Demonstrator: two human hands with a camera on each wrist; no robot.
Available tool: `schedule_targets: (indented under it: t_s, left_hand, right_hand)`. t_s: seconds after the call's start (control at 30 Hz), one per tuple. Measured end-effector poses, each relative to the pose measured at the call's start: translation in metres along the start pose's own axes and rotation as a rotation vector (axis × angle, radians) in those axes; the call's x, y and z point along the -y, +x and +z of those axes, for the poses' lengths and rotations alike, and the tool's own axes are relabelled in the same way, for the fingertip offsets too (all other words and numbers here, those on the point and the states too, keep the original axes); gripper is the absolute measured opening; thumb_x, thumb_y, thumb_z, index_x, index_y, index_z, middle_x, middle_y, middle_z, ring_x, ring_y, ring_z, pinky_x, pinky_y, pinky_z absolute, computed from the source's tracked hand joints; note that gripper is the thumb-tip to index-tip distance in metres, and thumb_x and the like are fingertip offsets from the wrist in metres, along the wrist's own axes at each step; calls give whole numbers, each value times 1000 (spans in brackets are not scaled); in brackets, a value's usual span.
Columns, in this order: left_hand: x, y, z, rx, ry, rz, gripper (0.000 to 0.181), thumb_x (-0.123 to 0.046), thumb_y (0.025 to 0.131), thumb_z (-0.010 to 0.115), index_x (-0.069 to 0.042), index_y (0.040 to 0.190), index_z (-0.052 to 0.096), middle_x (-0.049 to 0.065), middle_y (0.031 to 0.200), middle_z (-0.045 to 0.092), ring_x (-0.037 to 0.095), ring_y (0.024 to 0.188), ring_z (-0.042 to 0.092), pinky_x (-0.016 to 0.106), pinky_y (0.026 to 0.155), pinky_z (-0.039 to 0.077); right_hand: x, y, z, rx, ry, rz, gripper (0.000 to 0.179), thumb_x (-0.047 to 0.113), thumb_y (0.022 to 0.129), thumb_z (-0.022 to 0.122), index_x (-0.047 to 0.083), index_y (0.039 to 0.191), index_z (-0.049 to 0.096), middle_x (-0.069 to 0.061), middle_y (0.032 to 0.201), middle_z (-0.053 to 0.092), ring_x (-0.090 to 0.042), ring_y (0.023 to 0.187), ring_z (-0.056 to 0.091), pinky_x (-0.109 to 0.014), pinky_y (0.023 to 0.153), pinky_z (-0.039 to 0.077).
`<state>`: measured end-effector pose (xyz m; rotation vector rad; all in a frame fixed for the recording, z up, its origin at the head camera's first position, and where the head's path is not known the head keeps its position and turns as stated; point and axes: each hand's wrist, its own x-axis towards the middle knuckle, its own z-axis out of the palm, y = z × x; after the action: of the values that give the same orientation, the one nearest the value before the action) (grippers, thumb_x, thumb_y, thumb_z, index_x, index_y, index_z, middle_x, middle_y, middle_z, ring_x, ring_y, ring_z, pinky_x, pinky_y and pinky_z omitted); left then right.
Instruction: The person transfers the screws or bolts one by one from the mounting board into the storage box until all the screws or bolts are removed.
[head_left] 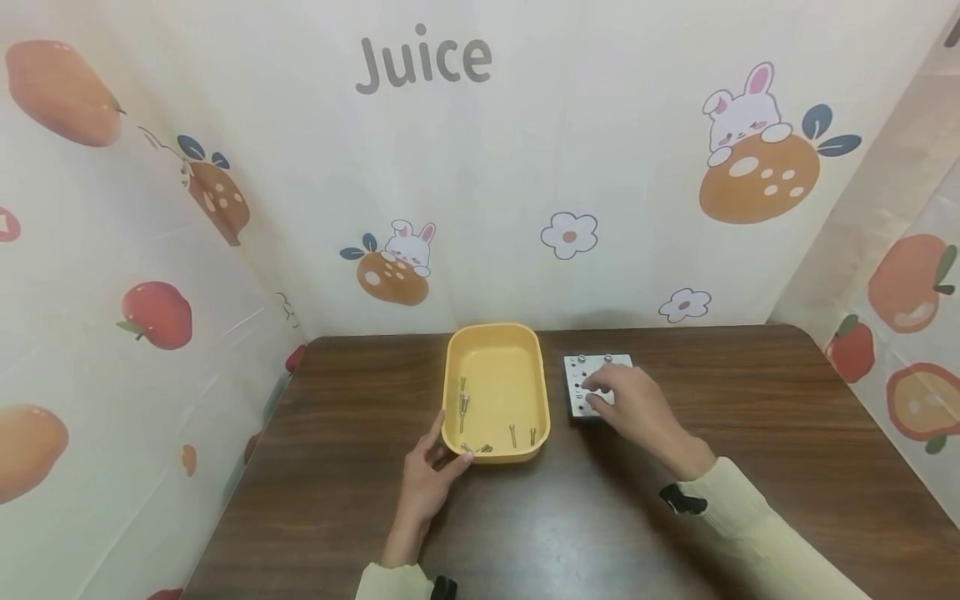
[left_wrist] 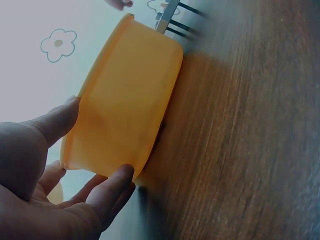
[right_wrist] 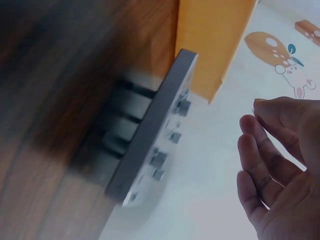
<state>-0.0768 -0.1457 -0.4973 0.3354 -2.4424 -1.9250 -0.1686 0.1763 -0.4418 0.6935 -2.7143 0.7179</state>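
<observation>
A yellow plastic tray (head_left: 498,375) stands on the table with several metal screws (head_left: 463,405) lying in it. My left hand (head_left: 427,482) grips its near left corner, thumb over the rim and fingers against the outside wall. To the right of the tray, a silver metal plate (head_left: 592,367) with holes is held above the tabletop by dark legs, as the right wrist view shows. Several screw heads (right_wrist: 159,158) stick up from the plate's top. My right hand (head_left: 630,404) hovers over the plate, fingers loosely bent, with nothing visible between them.
The brown wooden table (head_left: 337,500) runs back to a printed curtain (head_left: 495,167) with fruit and rabbit pictures, which also hangs along both sides. The tray and the plate stand side by side near the back edge, with a narrow gap between them.
</observation>
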Motion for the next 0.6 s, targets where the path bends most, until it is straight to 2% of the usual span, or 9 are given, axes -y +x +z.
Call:
schedule_targets:
  t_s: [0.17,0.37,0.53,0.6]
  left_hand:
    - [0,0,0,-8,14,0,86,-10,87,87,-15,162,45,26,157,48,38,128,62,37,98,58]
    - [1,0,1,-17,27,7,86,-11,87,86,-12,162,44,27,153,51,42,130,61,44,101,59]
    - [1,2,2,3,-18,18,88,-7,88,85,-7,163,39,28,150,50,44,133,59,42,105,57]
    - [0,2,2,15,-9,22,90,-7,89,84,-8,165,36,27,151,48,44,134,58,42,106,57]
  right_hand:
    - [-8,-12,-3,-31,23,44,14,2,88,82,5,102,80,-10,99,78,-27,90,72,-50,82,61]
    - [-18,-26,-6,-62,50,57,17,2,88,81,3,105,80,-12,102,79,-30,91,73,-53,82,60]
    - [-28,-37,-8,-57,39,85,27,8,90,83,1,114,77,-18,113,77,-38,103,72,-60,92,58]
    - [-32,-42,-9,-53,23,89,34,11,90,83,-1,120,74,-21,118,75,-41,109,70,-64,96,55]
